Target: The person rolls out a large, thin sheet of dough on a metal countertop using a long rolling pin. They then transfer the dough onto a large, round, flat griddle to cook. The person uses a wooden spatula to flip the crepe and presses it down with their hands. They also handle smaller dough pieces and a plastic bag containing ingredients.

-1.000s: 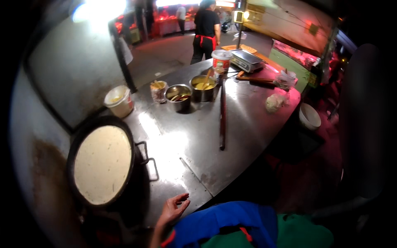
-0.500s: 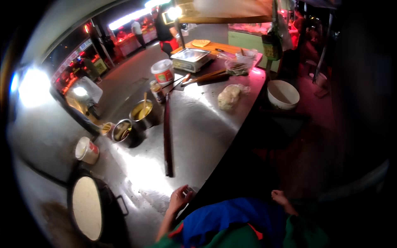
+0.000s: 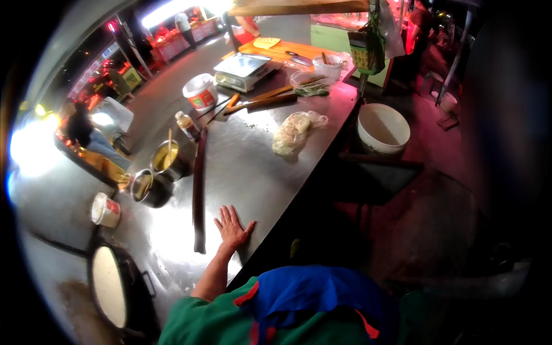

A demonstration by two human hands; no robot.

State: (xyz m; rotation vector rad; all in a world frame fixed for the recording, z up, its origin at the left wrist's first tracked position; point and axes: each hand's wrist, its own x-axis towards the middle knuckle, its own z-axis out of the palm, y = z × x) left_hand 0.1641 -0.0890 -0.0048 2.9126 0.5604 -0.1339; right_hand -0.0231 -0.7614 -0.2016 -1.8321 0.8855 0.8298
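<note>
My left hand (image 3: 233, 231) rests flat on the steel tabletop (image 3: 247, 178) near its right edge, fingers spread and nothing in them. A long dark wooden stick (image 3: 199, 190), like a rolling pin, lies just left of it. Farther along the table sits a plastic bag with something pale in it (image 3: 292, 135). My right hand is out of the picture.
On the left stand two metal pots (image 3: 168, 162), a small white tub (image 3: 106, 210) and a round pan (image 3: 109, 287). Beyond are a bottle (image 3: 187, 125), a white bucket (image 3: 199, 94), a scale (image 3: 244, 73) and a cutting board (image 3: 287, 53). A large pail (image 3: 382, 129) stands right.
My left hand has moved forward along the tabletop and spread flat. My right hand has left the picture. The view has shifted, and the far pail and bag look nearer.
</note>
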